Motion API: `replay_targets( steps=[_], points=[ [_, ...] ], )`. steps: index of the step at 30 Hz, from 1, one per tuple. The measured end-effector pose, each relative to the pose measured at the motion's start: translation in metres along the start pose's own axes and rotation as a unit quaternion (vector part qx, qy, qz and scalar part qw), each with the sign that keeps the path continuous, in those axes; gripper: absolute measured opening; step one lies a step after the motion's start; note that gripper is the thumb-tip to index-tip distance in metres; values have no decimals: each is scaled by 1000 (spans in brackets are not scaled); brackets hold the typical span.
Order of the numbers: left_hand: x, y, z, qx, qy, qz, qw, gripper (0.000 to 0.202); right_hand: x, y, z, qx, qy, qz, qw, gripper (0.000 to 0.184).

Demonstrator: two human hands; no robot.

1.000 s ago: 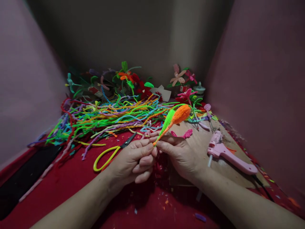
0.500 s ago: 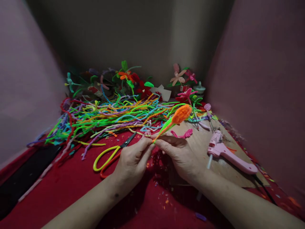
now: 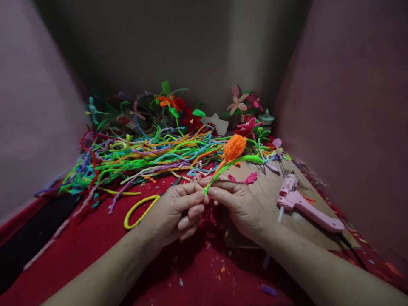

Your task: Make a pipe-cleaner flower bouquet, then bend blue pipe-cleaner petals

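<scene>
Between my two hands stands a pipe-cleaner flower (image 3: 235,148) with a plump orange head, tilted up and to the right. Its orange stem and a green pipe cleaner (image 3: 244,159) meet at my fingertips, the green one curving off to the right. My left hand (image 3: 177,210) pinches the lower end from the left with thumb and forefinger. From the right, my right hand (image 3: 237,204) pinches the stem just beside it. Scissors (image 3: 140,212) with a yellow handle loop lie partly hidden behind my left hand.
A pile of coloured pipe cleaners (image 3: 153,153) spreads across the back left. Several finished flowers (image 3: 237,102) stand behind. On the right a pink glue gun (image 3: 306,206) rests on a cardboard sheet (image 3: 267,187), near a pink petal piece (image 3: 250,178). Scraps dot the red cloth (image 3: 197,272).
The flower head has swung left and more upright. The green pipe cleaner, earlier along the stem, now bends away to the right. My left hand has turned, covering the scissors' red handle.
</scene>
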State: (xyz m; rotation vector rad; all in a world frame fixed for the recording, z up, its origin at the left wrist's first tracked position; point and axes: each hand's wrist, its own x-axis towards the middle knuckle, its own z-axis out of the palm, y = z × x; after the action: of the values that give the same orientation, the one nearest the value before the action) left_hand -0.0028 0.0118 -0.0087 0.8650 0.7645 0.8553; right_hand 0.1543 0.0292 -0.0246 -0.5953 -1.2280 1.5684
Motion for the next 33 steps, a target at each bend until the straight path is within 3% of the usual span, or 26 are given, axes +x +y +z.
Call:
replay_targets(
  steps=[3,5,8,9,10,13,15,17,18,20,22,24,26,28,30,33],
  points=[
    [2,1,-2,-37,-34,-31,998,13,0,2,-1,-3,0,-9,1000,14],
    [2,1,0,-12,-23,-25,999,15,0,3,0,-3,16,-12,1000,14],
    [0,-2,7,163,57,43,984,23,0,4,2,-16,45,-7,999,13],
    [-2,-3,9,257,95,89,958,23,-1,4,2,-23,52,-4,998,13],
    [-3,-6,10,356,130,144,914,22,-1,3,3,-30,56,-1,998,13],
    [-4,-13,7,587,173,296,733,15,-3,1,5,-55,57,10,997,13],
    [-3,-18,0,664,167,353,638,13,-4,-1,6,-67,57,20,996,13],
    [-1,-22,-7,696,158,385,585,13,-4,-2,6,-69,58,24,996,15],
    [1,-23,-9,699,154,397,574,13,-4,-2,5,-69,58,24,996,15],
    [2,-22,-10,683,148,411,585,13,-3,-1,4,-65,45,22,997,16],
    [0,-18,-5,638,153,398,642,13,-3,0,3,-59,31,16,998,17],
    [-3,-12,3,558,160,332,744,16,-3,0,2,-66,29,11,997,17],
    [-5,-6,10,428,154,210,866,19,-3,1,2,-81,32,13,996,16],
    [-6,0,12,259,125,91,953,19,-3,0,1,-80,26,19,996,15],
    [-5,3,10,105,75,17,991,16,-3,1,1,-60,14,16,998,15],
    [-3,6,4,-12,-16,-31,999,13,-4,1,2,-22,-3,8,1000,16]
  ],
)
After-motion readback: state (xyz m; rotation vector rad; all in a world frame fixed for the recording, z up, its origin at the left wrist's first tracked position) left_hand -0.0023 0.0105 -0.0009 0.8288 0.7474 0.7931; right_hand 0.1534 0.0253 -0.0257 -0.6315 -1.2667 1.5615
